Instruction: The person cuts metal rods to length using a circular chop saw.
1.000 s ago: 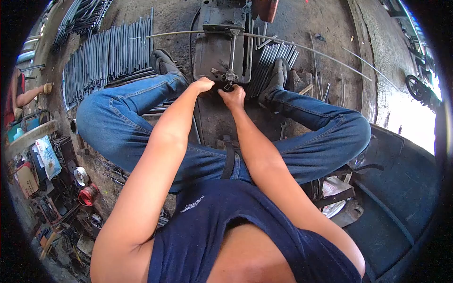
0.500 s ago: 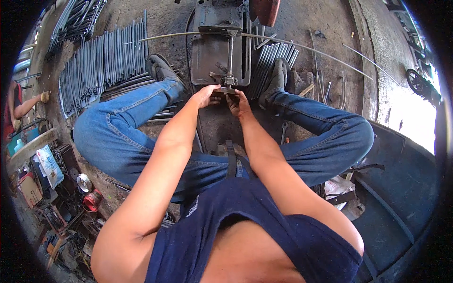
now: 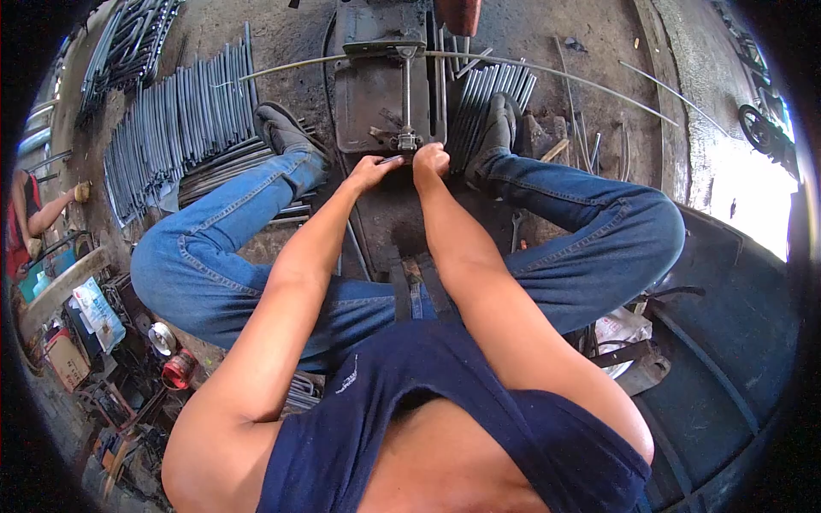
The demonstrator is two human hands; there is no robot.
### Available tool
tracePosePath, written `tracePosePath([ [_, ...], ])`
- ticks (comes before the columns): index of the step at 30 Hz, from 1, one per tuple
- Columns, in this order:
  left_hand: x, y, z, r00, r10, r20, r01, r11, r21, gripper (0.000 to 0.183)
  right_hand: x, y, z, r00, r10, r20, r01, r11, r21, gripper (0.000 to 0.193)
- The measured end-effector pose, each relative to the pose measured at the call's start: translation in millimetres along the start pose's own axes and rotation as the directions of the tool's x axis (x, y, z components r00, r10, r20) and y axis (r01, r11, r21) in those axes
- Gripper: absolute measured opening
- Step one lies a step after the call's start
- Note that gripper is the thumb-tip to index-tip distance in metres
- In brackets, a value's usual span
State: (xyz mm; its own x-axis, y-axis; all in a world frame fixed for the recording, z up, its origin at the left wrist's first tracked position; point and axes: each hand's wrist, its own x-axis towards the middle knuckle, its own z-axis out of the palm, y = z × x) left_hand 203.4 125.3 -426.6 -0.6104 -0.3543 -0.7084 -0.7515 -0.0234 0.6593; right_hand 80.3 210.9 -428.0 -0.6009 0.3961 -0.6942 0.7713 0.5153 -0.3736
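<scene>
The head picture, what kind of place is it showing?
It looks like a metal workshop: lots of metal rods or tubes lie lined up on the floor, and there's a grimy machine with a long screw clamp.

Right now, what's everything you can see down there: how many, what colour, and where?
Flat metal machine base: one, dark grey, top centre.
Straight steel screw rod: one, silver, over the base.
Long thin bent rod: one, dull tan, crossing the base.
Slim round metal tubes: many, blue-grey, left and right.
Open-ended steel wrench: one, grey, beside the right thigh.
Round container: one, red, lower left.
Spoked wheel: one, black, far right.
Another person: one, red clothing, left edge.
Small metal piece: one, grey, in the left hand.
Left hand and right hand: two, bare, near the base.
</scene>
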Motion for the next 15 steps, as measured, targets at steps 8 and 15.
tracePosePath([
  [8,-17.3,44.5,-13.2,0.999,0.034,-0.024,-0.023,0.935,0.354,0.07,47.8,22.6,28.8,0.945,0.107,0.31,0.113,0.779,-0.616,0.035],
  [15,-19.6,46.9,-4.1,0.978,0.168,-0.124,-0.097,0.893,0.44,0.062,59.4,39.0,45.8,0.801,0.498,0.333,-0.596,0.716,0.364,0.026],
])
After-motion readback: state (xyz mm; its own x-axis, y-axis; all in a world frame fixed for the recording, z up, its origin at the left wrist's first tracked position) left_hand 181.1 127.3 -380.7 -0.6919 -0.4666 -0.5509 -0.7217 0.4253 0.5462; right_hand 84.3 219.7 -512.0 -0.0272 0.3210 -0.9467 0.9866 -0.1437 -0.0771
